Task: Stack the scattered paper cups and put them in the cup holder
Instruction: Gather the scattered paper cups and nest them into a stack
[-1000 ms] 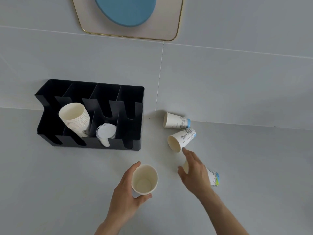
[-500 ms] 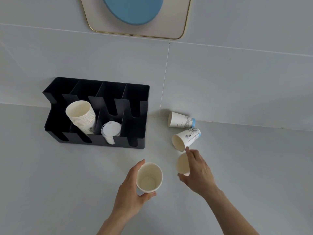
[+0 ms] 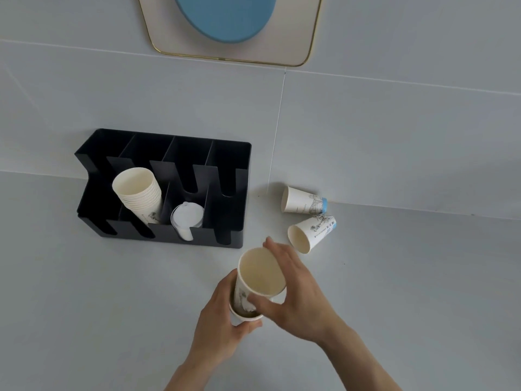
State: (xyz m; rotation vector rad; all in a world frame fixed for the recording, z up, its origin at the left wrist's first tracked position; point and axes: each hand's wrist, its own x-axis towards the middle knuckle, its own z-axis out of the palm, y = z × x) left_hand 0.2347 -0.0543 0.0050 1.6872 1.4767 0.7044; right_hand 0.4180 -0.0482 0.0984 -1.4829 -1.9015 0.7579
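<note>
My left hand (image 3: 218, 328) grips an upright paper cup (image 3: 239, 320) near the counter's front middle. My right hand (image 3: 296, 297) holds a second paper cup (image 3: 260, 273) by its rim and side, its base pushed partway into the first cup. Two more printed paper cups lie on their sides to the right: one (image 3: 303, 200) against the wall, the other (image 3: 310, 232) just in front of it. The black cup holder (image 3: 239, 193) stands at the left against the wall, with a stack of cups (image 3: 138, 193) in one slot.
A stack of white lids (image 3: 186, 218) sits in the holder's slot beside the cups. The other slots show only black dividers. A gold-rimmed panel with a blue disc (image 3: 225, 18) hangs on the tiled wall above. The grey counter stretches to the right.
My right hand picked a cup off the counter, carried it left and set it into the cup in my left hand. The two lying cups have not moved.
</note>
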